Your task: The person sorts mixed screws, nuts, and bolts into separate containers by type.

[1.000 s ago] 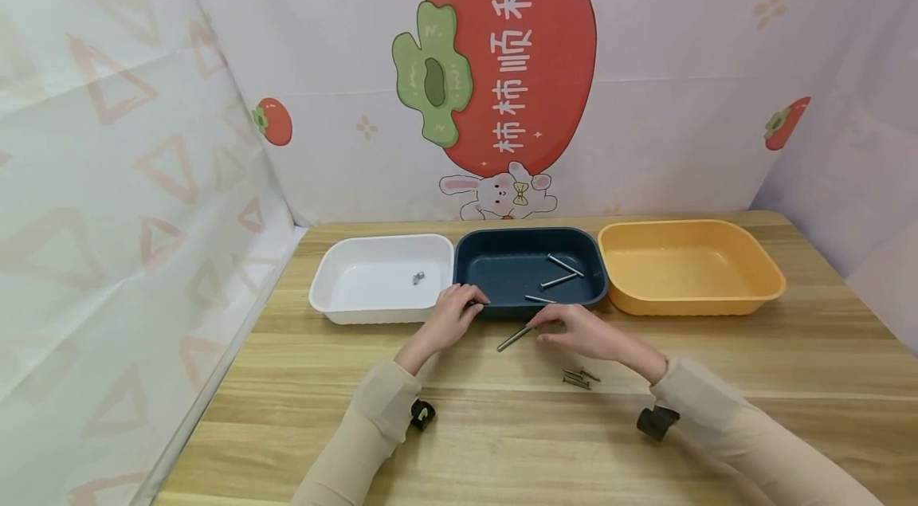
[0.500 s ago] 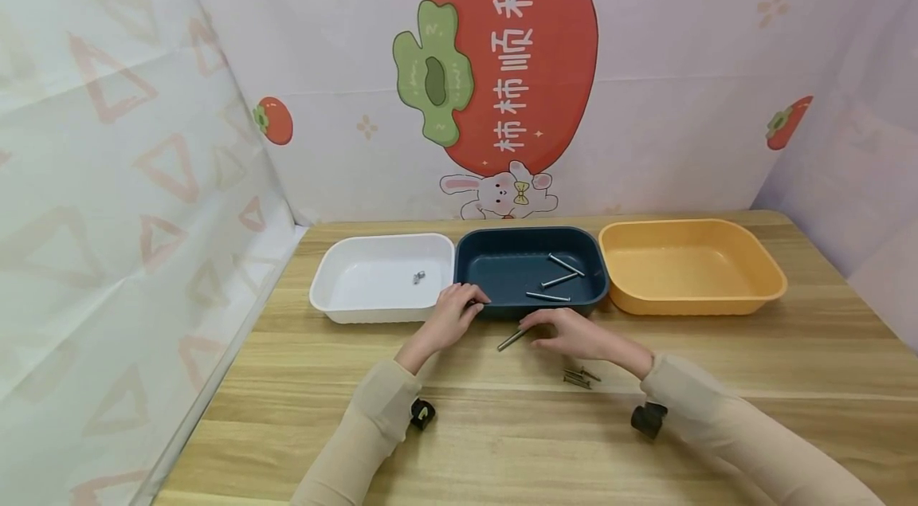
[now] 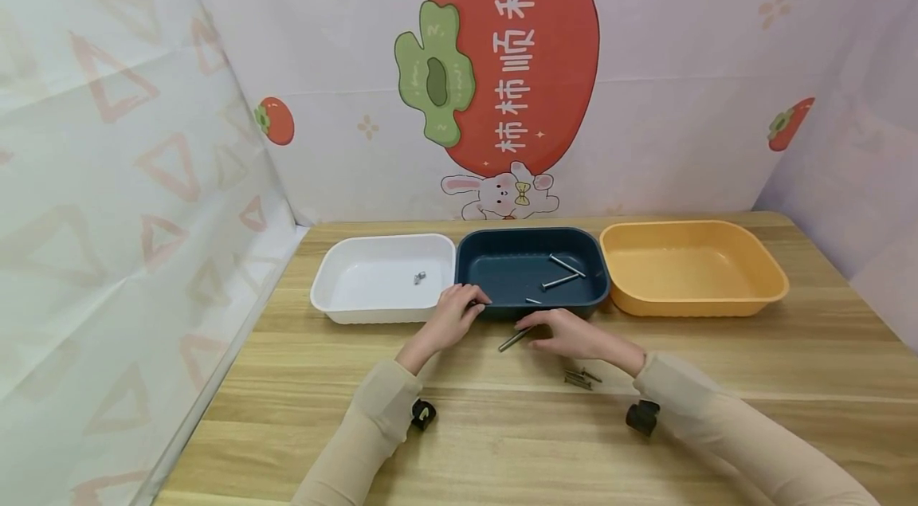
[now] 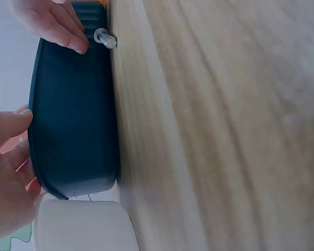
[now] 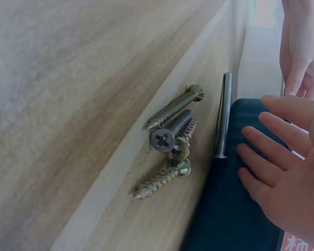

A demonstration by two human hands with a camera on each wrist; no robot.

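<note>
My left hand (image 3: 454, 313) pinches the near left rim of the dark blue tray (image 3: 495, 267) between thumb and fingers. In front of that tray, a long metal bolt (image 3: 511, 340) lies on the wooden table. My right hand (image 3: 566, 335) hovers by the bolt's far end, overlapping it in the head view. In the right wrist view its fingers (image 5: 267, 149) are spread and loosely extended beside the bolt (image 5: 226, 112), holding nothing. Inside the dark tray are several more long bolts (image 3: 561, 281), one partly hidden behind the right hand.
Several short brass-coloured screws (image 3: 578, 379) lie in a small heap on the table (image 3: 502, 442), nearer than the right hand. Left of the dark tray stands a white tray (image 3: 358, 283) with small metal pieces (image 3: 419, 278). A yellow tray (image 3: 681, 267) stands on its right.
My right hand has shifted left along the tray's front, nearer the loose bolt, which stays in place. My left hand has not moved from the rim.
</note>
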